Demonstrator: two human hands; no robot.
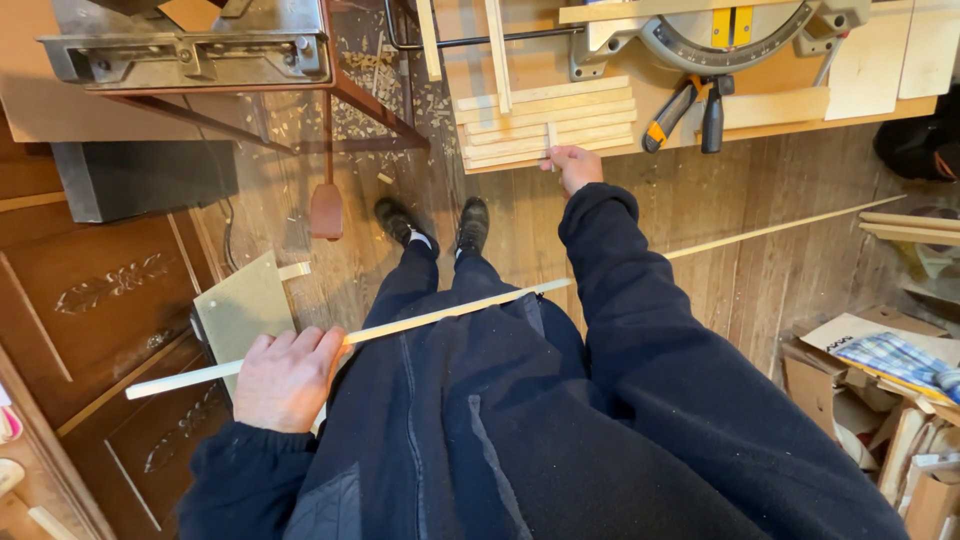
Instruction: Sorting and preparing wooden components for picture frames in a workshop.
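Left hand (288, 378), at about 8 o'clock in the head view, is clenched over a long thin wooden strip (440, 315), fingers wrapped across the top, gripping near one end with a short length sticking out past the knuckles toward 8 o'clock. From the grip the strip runs across the lap toward 2 o'clock, passes behind the right sleeve, and what looks like the same piece shows again beyond it, ending near the right edge over the plank floor (720, 230). Judgement: light, pale softwood, square-edged and very slender, so it will flex and whip over that length; held at one end, the far tip probably sags and could snap if knocked. A hold nearer the middle would balance it better. Surface looks dry and sawn, not slippery. Right hand (573, 166), at 12 o'clock, reaches to the workbench (800, 125) and pinches a small short piece of wood (550, 140) at the edge of a stack of cut slats (545, 115); fingers are closed on it. Further out: a mitre saw (720, 30) at 1 o'clock with a black-and-yellow clamp (690, 110) below it, a metal machine (190, 45) at 11 o'clock, cardboard boxes (860, 370) at 4 o'clock, shavings on the floor.
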